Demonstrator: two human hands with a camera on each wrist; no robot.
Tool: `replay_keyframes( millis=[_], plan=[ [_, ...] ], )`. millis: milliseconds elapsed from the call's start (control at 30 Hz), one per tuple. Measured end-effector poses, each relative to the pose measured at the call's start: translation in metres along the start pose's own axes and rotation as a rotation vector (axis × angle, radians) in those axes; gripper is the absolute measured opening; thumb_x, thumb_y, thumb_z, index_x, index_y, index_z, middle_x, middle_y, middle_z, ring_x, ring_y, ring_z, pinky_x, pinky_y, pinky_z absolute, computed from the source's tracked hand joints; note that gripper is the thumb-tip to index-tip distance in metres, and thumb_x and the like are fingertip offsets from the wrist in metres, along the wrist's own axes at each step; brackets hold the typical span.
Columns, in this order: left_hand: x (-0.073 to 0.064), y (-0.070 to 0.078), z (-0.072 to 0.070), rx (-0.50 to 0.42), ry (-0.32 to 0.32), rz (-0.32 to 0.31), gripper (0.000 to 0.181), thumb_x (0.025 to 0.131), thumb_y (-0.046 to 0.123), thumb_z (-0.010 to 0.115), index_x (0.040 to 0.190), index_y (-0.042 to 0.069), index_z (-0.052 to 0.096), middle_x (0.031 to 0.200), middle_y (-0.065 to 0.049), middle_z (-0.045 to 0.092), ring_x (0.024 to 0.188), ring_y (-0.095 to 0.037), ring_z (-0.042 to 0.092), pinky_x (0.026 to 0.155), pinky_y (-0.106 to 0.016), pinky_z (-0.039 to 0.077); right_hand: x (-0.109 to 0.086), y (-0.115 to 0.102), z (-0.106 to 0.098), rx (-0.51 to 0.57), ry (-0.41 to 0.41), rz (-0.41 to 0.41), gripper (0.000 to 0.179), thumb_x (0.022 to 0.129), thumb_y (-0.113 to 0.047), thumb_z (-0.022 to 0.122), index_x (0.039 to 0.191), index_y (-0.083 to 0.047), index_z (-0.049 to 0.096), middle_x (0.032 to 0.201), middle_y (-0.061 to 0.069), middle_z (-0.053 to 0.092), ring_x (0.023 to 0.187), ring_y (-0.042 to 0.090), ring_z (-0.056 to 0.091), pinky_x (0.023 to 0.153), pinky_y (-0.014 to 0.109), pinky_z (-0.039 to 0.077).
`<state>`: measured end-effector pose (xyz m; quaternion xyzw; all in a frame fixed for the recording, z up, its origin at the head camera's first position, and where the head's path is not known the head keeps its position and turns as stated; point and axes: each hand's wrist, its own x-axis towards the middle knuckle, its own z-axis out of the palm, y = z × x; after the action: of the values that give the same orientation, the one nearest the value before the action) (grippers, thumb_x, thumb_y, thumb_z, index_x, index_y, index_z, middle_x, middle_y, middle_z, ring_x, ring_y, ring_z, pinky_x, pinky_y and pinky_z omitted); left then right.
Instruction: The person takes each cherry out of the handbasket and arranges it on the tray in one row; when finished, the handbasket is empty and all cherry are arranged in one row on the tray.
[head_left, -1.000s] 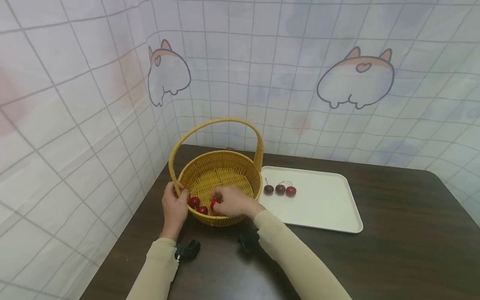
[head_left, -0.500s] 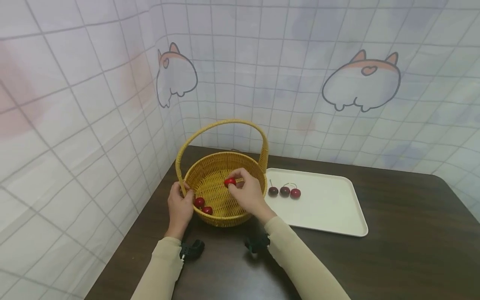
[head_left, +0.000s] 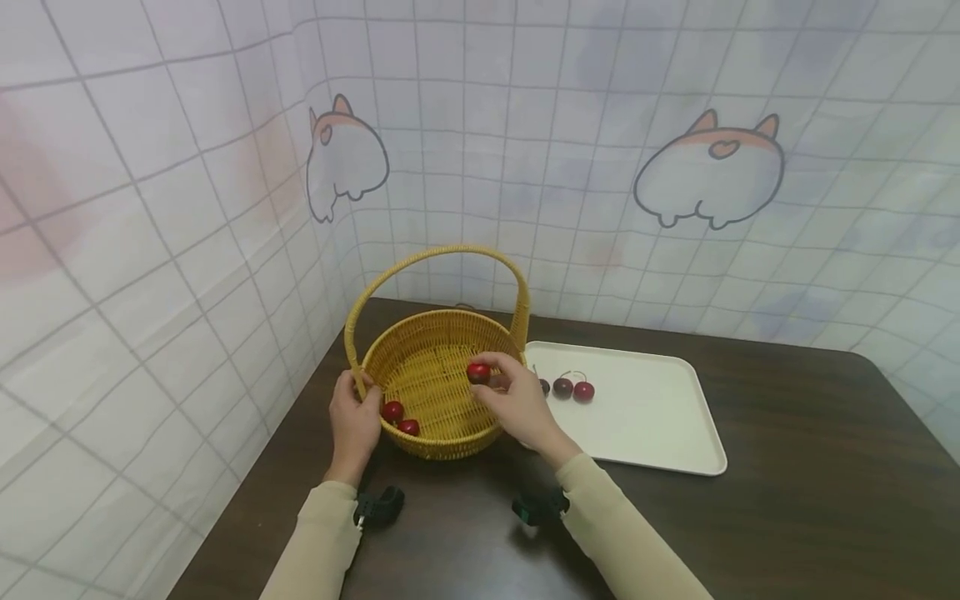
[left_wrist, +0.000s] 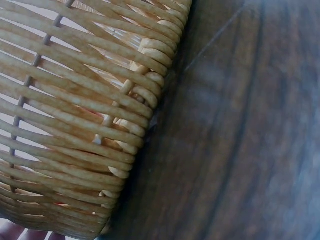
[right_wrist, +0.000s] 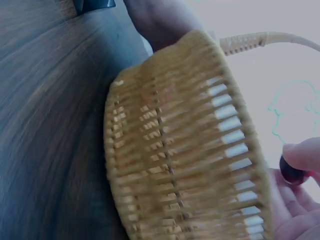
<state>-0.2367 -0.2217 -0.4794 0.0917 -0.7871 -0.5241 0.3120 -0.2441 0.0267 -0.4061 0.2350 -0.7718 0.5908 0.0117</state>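
Note:
A yellow wicker basket (head_left: 442, 450) with a tall arched handle stands on the table. My left hand (head_left: 355, 423) grips its rim at the left, where the handle joins; in the left wrist view only some fingertips (left_wrist: 32, 235) show under the weave. Over the basket's right part, my right hand (head_left: 519, 406) pinches a red cherry (head_left: 478, 372) between thumb and fingers. That same cherry (right_wrist: 292, 172) appears dark beside the thumb in the right wrist view. Two red cherries (head_left: 392, 411) lie inside the basket at the near left, close to my left hand.
Right of the basket lies a white rectangular tray (head_left: 637, 417). Three darker cherries (head_left: 562, 388) with stems sit on its left part, one partly covered by my right hand. A patterned cloth wall (head_left: 480, 167) closes off the back and left of the dark wooden table (head_left: 810, 467).
My right hand has lifted the cherry from the near side of the basket and carried it right, toward the basket's right rim. The left hand has kept its grip.

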Motion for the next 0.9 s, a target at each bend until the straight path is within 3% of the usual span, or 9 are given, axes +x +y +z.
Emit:
replay_keyframes(
  millis=[100, 233, 433, 567, 733, 900],
  plan=[
    [-0.001, 0.000, -0.001, -0.009, 0.003, -0.002, 0.006, 0.090, 0.006, 0.054, 0.094, 0.010, 0.052, 0.088, -0.007, 0.049, 0.066, -0.021, 0.041, 0.057, -0.033, 0.035, -0.006, 0.005, -0.011, -0.028, -0.003, -0.011, 0.036, 0.089, -0.005, 0.067, 0.125, -0.008, 0.061, 0.114, 0.011, 0.066, 0.096, 0.025, 0.065, 0.076, 0.030, 0.054],
    [-0.002, 0.000, -0.001, -0.015, 0.001, -0.014, 0.007, 0.090, 0.005, 0.054, 0.095, 0.009, 0.052, 0.088, -0.007, 0.050, 0.070, -0.021, 0.045, 0.058, -0.032, 0.037, -0.005, 0.031, -0.030, -0.018, 0.040, -0.042, 0.037, 0.090, -0.011, 0.069, 0.126, -0.012, 0.061, 0.115, 0.007, 0.065, 0.097, 0.023, 0.066, 0.078, 0.033, 0.055],
    [-0.001, 0.000, -0.001, -0.018, -0.003, -0.018, 0.009, 0.091, 0.005, 0.055, 0.094, 0.012, 0.050, 0.086, -0.007, 0.049, 0.067, -0.021, 0.045, 0.054, -0.031, 0.036, -0.012, 0.030, -0.068, 0.034, 0.143, 0.005, 0.040, 0.092, -0.004, 0.064, 0.131, -0.001, 0.055, 0.119, 0.019, 0.060, 0.096, 0.027, 0.066, 0.072, 0.029, 0.056],
    [0.001, -0.001, -0.001, -0.015, -0.006, -0.016, 0.008, 0.092, 0.006, 0.054, 0.094, 0.011, 0.049, 0.086, -0.006, 0.048, 0.066, -0.021, 0.043, 0.055, -0.032, 0.036, -0.018, 0.027, -0.088, -0.035, 0.199, 0.042, 0.040, 0.093, -0.002, 0.061, 0.131, 0.003, 0.053, 0.121, 0.022, 0.058, 0.096, 0.026, 0.065, 0.070, 0.030, 0.056],
    [0.002, 0.000, -0.001, -0.008, -0.008, -0.016, 0.007, 0.091, 0.004, 0.055, 0.095, 0.008, 0.050, 0.086, -0.006, 0.047, 0.067, -0.021, 0.041, 0.057, -0.032, 0.034, -0.020, 0.065, -0.114, -0.131, 0.283, 0.081, 0.042, 0.094, -0.007, 0.062, 0.134, 0.000, 0.051, 0.126, 0.020, 0.056, 0.100, 0.028, 0.064, 0.073, 0.030, 0.056],
    [0.001, 0.000, 0.001, -0.011, -0.013, -0.014, 0.008, 0.091, 0.003, 0.055, 0.095, 0.008, 0.050, 0.085, -0.007, 0.046, 0.067, -0.022, 0.042, 0.057, -0.033, 0.035, -0.026, 0.098, -0.138, -0.126, 0.357, 0.195, 0.043, 0.096, -0.010, 0.060, 0.138, -0.006, 0.049, 0.129, 0.016, 0.054, 0.103, 0.024, 0.063, 0.075, 0.025, 0.055]
  ],
)
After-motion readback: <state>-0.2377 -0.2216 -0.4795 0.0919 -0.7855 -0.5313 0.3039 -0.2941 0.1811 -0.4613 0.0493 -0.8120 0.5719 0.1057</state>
